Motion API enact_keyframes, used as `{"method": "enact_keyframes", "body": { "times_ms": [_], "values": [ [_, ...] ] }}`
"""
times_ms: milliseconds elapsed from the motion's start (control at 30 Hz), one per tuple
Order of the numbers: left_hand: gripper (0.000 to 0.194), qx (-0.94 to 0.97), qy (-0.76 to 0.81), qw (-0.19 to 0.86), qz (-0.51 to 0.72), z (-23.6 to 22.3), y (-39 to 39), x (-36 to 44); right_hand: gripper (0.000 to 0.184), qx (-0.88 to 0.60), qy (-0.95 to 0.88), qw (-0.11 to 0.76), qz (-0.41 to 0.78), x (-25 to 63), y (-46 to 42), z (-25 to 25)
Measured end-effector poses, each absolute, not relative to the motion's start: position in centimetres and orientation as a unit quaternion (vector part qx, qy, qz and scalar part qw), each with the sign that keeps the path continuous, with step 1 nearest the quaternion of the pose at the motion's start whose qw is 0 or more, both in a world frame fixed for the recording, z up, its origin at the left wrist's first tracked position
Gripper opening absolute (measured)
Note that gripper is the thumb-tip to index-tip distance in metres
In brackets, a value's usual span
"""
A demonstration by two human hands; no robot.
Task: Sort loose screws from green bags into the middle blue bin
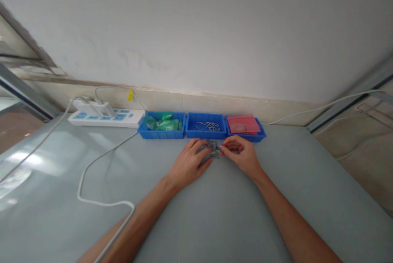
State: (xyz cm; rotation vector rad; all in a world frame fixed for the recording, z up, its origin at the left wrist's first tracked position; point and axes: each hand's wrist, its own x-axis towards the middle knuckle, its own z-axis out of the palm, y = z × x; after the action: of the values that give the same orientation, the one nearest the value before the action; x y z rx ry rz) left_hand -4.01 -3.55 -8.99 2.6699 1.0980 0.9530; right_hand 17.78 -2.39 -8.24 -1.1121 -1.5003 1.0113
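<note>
A small pile of thin metal screws (213,145) lies on the grey table, just in front of the middle blue bin. My left hand (192,159) rests at the left side of the pile with its fingers apart, the tips touching the nearest screws. From the right, my right hand (242,153) pinches thumb and forefinger together at the pile's edge, seemingly on one screw; the fingertips partly hide it. More screws (211,126) lie loose in the middle blue bin (206,134). Fine detail of the screws is too small to make out.
The left blue bin (162,134) holds green plastic bags (167,124); the right one (257,136) holds pink plastic bags (243,124). A white power strip (106,120) with plugged-in chargers stands at back left. A white cable (104,203) crosses my left forearm. A wall (196,42) rises behind.
</note>
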Motion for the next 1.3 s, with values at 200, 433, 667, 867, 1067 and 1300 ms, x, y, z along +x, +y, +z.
{"method": "enact_keyframes", "body": {
  "times_ms": [200,433,667,867,1067,1300],
  "values": [
    [0.018,0.887,0.336,0.062,0.311,-9.1,-3.4,-4.0,0.026,-0.473,-0.635,0.483,0.374,17.4,-2.7,-8.3],
    [0.020,0.891,0.324,0.059,0.313,-9.0,-3.4,-3.9,0.024,-0.489,-0.647,0.499,0.306,17.1,-0.9,-6.5],
    [0.021,0.888,0.327,0.063,0.317,-9.4,-3.1,-4.0,0.036,-0.486,-0.611,0.543,0.308,16.8,1.6,-4.9],
    [0.019,0.889,0.334,0.058,0.308,-9.3,-3.1,-4.0,0.032,-0.487,-0.624,0.543,0.279,18.0,-1.0,-5.6],
    [0.019,0.882,0.354,0.052,0.306,-9.3,-3.1,-4.0,0.014,-0.506,-0.769,0.322,0.222,20.5,-2.5,-5.7],
    [0.018,0.865,0.401,0.028,0.300,-9.2,-3.3,-4.0,0.016,-0.535,-0.801,0.168,0.208,20.5,-1.9,-6.4]
  ]
}}
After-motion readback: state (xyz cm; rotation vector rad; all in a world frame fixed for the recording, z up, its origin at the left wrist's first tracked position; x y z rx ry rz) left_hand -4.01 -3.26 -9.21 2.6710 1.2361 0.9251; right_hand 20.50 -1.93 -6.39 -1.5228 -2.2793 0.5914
